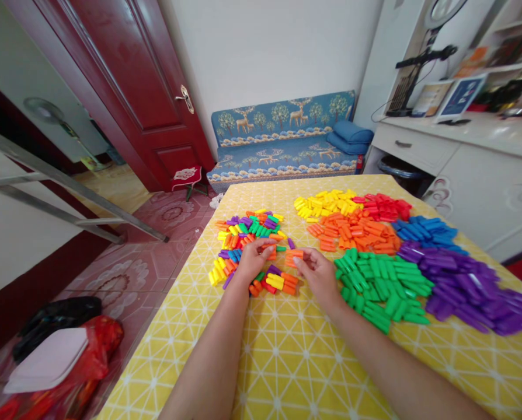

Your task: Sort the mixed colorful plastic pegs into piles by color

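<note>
Your forearms (219,344) stretched up from the bottom edge towards the centre of the frame. Your left hand (253,261) curled over the mixed pile (232,256), thumb and fingers pinched on an orange piece (272,255). Your right hand (319,273) angled leftward at centre, fingertips clamped on an orange block (291,256), left of the green pile (381,280).

No readable text, blue-and-white card (462,96) on cabinet (489,131) — perhaps lettered, too blurred
</note>
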Available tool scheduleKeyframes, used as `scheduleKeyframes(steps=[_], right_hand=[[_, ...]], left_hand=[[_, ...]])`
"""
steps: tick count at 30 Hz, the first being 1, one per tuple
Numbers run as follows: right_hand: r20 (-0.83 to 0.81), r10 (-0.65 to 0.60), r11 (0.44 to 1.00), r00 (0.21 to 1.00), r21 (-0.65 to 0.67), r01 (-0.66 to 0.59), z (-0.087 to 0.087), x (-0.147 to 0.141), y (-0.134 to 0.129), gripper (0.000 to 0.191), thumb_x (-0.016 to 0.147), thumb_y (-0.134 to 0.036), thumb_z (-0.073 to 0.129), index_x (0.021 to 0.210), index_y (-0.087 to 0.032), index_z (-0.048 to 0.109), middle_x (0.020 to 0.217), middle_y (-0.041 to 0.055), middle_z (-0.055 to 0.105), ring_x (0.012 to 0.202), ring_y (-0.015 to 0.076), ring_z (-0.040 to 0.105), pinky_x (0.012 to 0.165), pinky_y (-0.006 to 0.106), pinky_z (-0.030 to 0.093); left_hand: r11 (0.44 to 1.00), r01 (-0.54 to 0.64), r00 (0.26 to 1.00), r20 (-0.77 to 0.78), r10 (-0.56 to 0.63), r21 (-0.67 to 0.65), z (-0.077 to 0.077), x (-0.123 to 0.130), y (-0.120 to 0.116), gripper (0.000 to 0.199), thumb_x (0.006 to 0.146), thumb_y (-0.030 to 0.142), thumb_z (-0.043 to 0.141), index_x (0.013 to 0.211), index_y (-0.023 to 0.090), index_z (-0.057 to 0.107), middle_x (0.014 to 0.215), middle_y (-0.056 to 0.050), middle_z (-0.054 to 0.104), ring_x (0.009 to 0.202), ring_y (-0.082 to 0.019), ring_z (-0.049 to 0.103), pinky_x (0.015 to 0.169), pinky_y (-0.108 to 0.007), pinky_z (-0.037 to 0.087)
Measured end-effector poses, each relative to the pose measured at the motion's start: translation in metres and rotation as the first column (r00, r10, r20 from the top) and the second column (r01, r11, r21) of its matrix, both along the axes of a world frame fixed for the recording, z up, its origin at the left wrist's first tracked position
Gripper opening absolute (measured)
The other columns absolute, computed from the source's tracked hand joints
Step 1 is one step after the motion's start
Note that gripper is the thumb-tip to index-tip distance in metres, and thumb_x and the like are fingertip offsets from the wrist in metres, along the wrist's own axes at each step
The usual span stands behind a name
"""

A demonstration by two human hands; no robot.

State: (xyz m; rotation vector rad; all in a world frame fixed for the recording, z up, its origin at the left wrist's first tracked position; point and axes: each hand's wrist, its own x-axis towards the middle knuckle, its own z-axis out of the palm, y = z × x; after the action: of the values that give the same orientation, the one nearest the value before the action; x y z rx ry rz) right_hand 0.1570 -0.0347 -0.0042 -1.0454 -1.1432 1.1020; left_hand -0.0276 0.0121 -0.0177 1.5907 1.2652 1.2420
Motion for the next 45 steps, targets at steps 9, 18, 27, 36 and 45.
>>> scheduleKeyframes(steps=[9, 18, 27, 36, 45], right_hand=[[0.089, 0.028, 1.0, 0.996, -0.002, -0.028, 0.002, -0.008, -0.013, 0.029, 0.081, -0.044, 0.058, 0.097, -0.02, 0.063, 0.096, 0.007, 0.066, 0.072, 0.0169, 0.062, 0.064, 0.032, 0.051], [0.847, 0.041, 0.941, 0.53, 0.145, -0.305, 0.003, 0.002, -0.015, 0.046, 0.069, -0.034, 0.071, 0.113, -0.026, 0.063, 0.107, 0.0061, 0.065, 0.092, 0.0238, 0.062, 0.079, 0.036, 0.048], [0.498, 0.171, 0.979, 0.85, 0.008, -0.202, -0.011, 0.007, 0.003, 0.044, 0.09, -0.045, 0.043, 0.118, -0.016, 0.062, 0.069, 0.0019, 0.065, 0.063, 0.016, 0.061, 0.062, 0.028, 0.046], [0.452, 0.181, 0.978, 0.874, 0.008, -0.207, -0.005, 0.004, -0.009, 0.031, 0.09, -0.041, 0.046, 0.097, -0.017, 0.065, 0.049, -0.0036, 0.055, 0.046, 0.0127, 0.053, 0.052, 0.024, 0.041], [0.475, 0.072, 0.973, 0.877, 0.161, -0.167, -0.014, 0.003, -0.009, 0.025, 0.087, -0.038, 0.052, 0.089, -0.019, 0.069, 0.087, 0.0053, 0.069, 0.079, 0.0174, 0.063, 0.071, 0.029, 0.048]], left_hand=[[0.998, 0.061, 0.998, -0.017, -0.061, 0.006, 0.009, 0.001, -0.005, 0.029, 0.081, 0.034, 0.061, 0.1, 0.015, 0.07, 0.106, -0.009, 0.071, 0.096, -0.021, 0.065, 0.085, -0.031, 0.049], [0.997, 0.035, 0.998, -0.046, -0.038, -0.068, 0.017, 0.0, -0.01, 0.045, 0.082, 0.052, 0.056, 0.063, 0.012, 0.064, 0.05, 0.001, 0.054, 0.049, -0.009, 0.047, 0.051, -0.021, 0.036], [0.961, 0.276, 0.961, -0.025, -0.276, -0.007, 0.023, 0.006, -0.014, 0.039, 0.074, 0.039, 0.072, 0.103, 0.014, 0.071, 0.105, -0.011, 0.071, 0.092, -0.022, 0.064, 0.081, -0.029, 0.049], [0.982, 0.182, 0.983, 0.043, -0.18, -0.058, 0.011, 0.002, -0.01, 0.031, 0.073, 0.04, 0.071, 0.086, 0.011, 0.07, 0.079, -0.007, 0.07, 0.071, -0.016, 0.062, 0.067, -0.025, 0.048], [0.997, -0.06, 0.989, -0.142, 0.052, -0.054, 0.012, -0.005, -0.006, 0.044, 0.083, 0.054, 0.053, 0.071, 0.013, 0.064, 0.052, 0.002, 0.053, 0.049, -0.011, 0.051, 0.048, -0.021, 0.036]])
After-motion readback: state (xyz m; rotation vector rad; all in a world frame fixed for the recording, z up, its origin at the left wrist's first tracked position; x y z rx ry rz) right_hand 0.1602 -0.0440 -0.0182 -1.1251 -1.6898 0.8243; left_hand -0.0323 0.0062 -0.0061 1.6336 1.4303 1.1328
